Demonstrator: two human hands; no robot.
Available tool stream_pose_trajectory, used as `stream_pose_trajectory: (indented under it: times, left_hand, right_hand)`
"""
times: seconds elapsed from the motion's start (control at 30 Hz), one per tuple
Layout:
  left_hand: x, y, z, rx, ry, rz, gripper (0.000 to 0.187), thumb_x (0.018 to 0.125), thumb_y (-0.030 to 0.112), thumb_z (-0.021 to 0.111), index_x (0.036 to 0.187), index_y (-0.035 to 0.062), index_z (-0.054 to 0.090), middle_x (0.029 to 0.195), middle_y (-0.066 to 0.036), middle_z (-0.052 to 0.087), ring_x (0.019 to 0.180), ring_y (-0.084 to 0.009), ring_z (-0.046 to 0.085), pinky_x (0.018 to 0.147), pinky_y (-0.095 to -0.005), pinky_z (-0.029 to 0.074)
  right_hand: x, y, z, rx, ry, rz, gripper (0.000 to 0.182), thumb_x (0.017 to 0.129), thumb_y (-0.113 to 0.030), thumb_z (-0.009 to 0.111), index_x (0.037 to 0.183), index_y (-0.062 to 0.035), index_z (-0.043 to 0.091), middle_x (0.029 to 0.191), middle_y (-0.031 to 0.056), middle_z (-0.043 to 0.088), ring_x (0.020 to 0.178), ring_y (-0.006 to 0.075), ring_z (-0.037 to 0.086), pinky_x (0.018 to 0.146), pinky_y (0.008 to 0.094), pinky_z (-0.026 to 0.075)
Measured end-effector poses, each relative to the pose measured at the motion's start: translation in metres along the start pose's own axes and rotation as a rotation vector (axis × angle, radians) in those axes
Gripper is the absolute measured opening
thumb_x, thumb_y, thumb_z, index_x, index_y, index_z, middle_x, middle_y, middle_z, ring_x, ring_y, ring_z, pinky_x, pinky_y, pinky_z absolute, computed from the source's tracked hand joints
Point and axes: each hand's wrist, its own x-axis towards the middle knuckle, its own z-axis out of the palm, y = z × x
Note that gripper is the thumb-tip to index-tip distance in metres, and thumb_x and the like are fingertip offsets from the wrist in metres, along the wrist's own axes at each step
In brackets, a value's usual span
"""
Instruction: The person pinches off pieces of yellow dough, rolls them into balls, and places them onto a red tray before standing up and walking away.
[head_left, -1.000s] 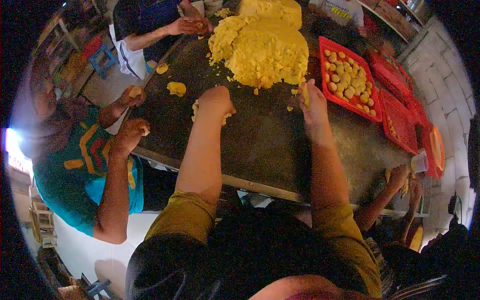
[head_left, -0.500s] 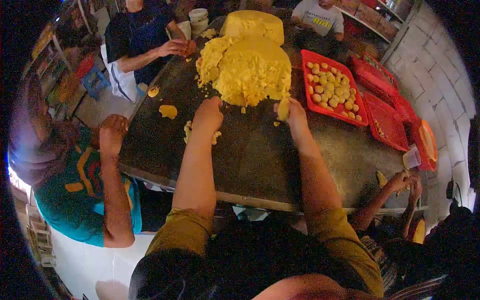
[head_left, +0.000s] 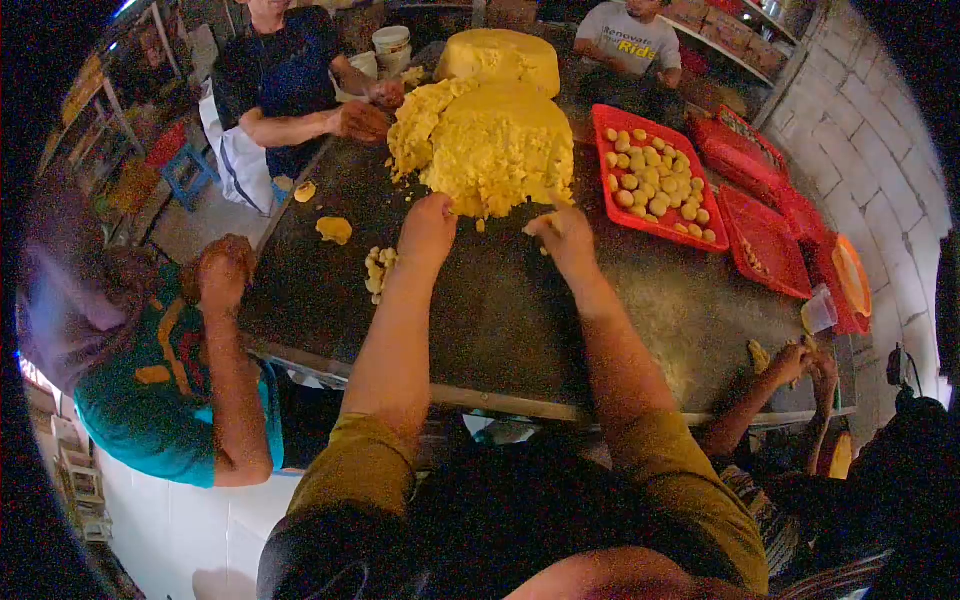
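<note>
white t-shirt [head_left: 628, 38], worn by a person at the far side of the table, right of the yellow mound: printed text in two lines, upper line dark, approximately "renovate", lower line yellow, "ride". no other legible text, numbers or labels.

Two big yellow dough mounds [head_left: 500, 140] [head_left: 500, 58] sit on one dark table [head_left: 560, 310]. About five red trays [head_left: 650, 170] line its right side; only the nearest is full of dough balls, too many to count exactly. Four other people stand or sit around the table. One clear plastic cup [head_left: 818, 312] stands near the right edge, and one white bucket [head_left: 391, 44] at the far end.
</note>
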Motion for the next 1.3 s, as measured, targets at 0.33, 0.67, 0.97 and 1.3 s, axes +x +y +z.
stream_pose_trajectory:
  times: [0.33,0.67,0.97,1.3]
  left_hand:
    - [0.004,-0.006,0.011,-0.004,0.031,-0.037,0.018,0.079,0.011,0.055,0.095,0.0035,0.056,0.09,-0.014,0.057,0.086,-0.0293,0.055,0.073,-0.0387,0.046]
    - [0.006,-0.005,0.018,-0.003,0.09,-0.013,0.017,0.076,0.012,0.058,0.091,0.0038,0.057,0.088,-0.014,0.058,0.082,-0.0298,0.057,0.072,-0.0392,0.046]
    - [0.004,0.002,0.02,-0.082,0.095,0.003,0.018,0.074,0.017,0.061,0.087,0.0046,0.059,0.086,-0.014,0.061,0.081,-0.0297,0.058,0.072,-0.0378,0.047]
    - [0.0,0.008,0.017,-0.085,0.062,-0.018,0.019,0.075,0.005,0.056,0.093,0.003,0.057,0.093,-0.013,0.057,0.085,-0.0277,0.057,0.073,-0.0375,0.047]
  right_hand:
    - [0.011,-0.056,-0.04,1.052,0.272,0.614,0.027,0.089,-0.024,0.045,0.078,-0.0015,0.054,0.065,0.005,0.056,0.054,0.0143,0.051,0.05,0.0245,0.042]
    - [-0.023,0.006,-0.04,1.073,-0.21,0.821,0.043,0.086,-0.046,0.044,0.065,-0.0084,0.049,0.056,0.004,0.046,0.046,0.0125,0.042,0.043,0.0241,0.033]
    - [-0.033,-0.004,-0.008,-0.115,-0.275,-0.015,0.023,0.075,-0.003,0.047,0.096,-0.0014,0.058,0.084,0.0179,0.06,0.079,0.034,0.058,0.071,0.0379,0.047]
    - [-0.041,-0.042,-0.011,-0.085,-0.529,-0.147,0.016,0.072,-0.007,0.052,0.083,-0.0017,0.061,0.081,0.0182,0.059,0.078,0.0347,0.056,0.069,0.0408,0.045]
